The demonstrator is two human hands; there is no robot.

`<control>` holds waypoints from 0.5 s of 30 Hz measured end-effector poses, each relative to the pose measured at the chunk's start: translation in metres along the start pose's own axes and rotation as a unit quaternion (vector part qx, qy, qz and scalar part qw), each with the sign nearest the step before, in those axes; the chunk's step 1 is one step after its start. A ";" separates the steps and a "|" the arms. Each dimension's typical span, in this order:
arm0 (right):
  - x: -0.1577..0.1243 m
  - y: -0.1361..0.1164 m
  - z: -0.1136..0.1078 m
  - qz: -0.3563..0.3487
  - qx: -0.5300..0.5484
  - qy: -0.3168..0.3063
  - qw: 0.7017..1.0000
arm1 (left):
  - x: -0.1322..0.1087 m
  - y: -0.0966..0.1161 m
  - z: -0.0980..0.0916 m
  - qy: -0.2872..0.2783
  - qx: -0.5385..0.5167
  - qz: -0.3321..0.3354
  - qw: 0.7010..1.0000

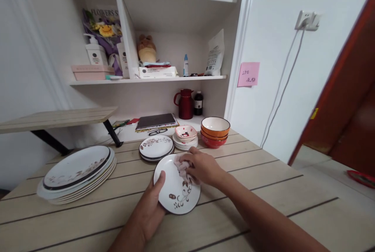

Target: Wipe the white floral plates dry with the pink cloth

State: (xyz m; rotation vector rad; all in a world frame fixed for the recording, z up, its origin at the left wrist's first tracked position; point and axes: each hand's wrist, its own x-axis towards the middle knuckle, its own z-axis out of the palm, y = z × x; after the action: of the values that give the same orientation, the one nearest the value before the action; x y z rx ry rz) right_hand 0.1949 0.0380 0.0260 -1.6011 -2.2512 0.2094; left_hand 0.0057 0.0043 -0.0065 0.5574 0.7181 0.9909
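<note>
Left hand (154, 197): nearest item, holding a round white ceramic plate with dark rim and brown floral sprig (168, 183); thumb laid over the near-left rim, fingers beneath and mostly hidden. The plate is tilted toward the viewer at the middle of a pale wood-plank bench with dark seams (269, 176); whether its underside touches the planks cannot be told from this angle.

Right hand (205, 166): gripping a crumpled pale pink cloth (182, 167), pressed on the plate's far right portion, just above the sprig.

Behind the plate: one short stack of round white dark-rimmed floral plates (156, 146). Just right of it, one stack of small white dishes (184, 145), topped by a pink-and-white patterned bowl (185, 131). Beside that, one nest of round bowls, orange above and red at the bottom, with white interior (215, 133).

At left: one stack of large oval plates, the topmost white, floral and dark-rimmed (76, 168), standing before a pale wooden riser with black legs (64, 117).

At rear: one dark red jug with handle (186, 103), beside one black bottle with white label (198, 103).
</note>
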 end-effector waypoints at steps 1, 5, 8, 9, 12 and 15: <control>0.001 -0.002 0.005 0.012 -0.015 0.026 0.999 | 0.000 0.000 0.000 0.002 0.004 -0.003 1.000; 0.005 -0.013 0.025 -0.002 -0.033 0.082 0.996 | 0.002 -0.001 -0.002 -0.012 -0.007 -0.007 1.000; 0.005 -0.022 0.032 -0.073 0.007 0.082 0.994 | 0.003 -0.002 -0.004 -0.020 -0.026 -0.014 0.999; 0.003 -0.025 0.031 -0.110 0.023 0.068 0.991 | 0.004 -0.002 -0.005 -0.026 -0.036 -0.015 0.999; -0.003 -0.030 0.024 -0.217 0.056 -0.004 0.975 | 0.007 -0.002 -0.008 -0.059 -0.080 -0.005 0.995; -0.011 -0.033 0.016 -0.255 0.052 -0.065 0.963 | 0.011 -0.001 -0.014 -0.075 -0.104 -0.009 0.992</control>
State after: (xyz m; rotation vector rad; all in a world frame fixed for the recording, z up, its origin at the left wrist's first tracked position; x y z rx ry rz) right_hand 0.1629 0.0175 0.0193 -0.9325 -2.6146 0.2909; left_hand -0.0001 0.0152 -0.0198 0.4374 0.4789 0.9813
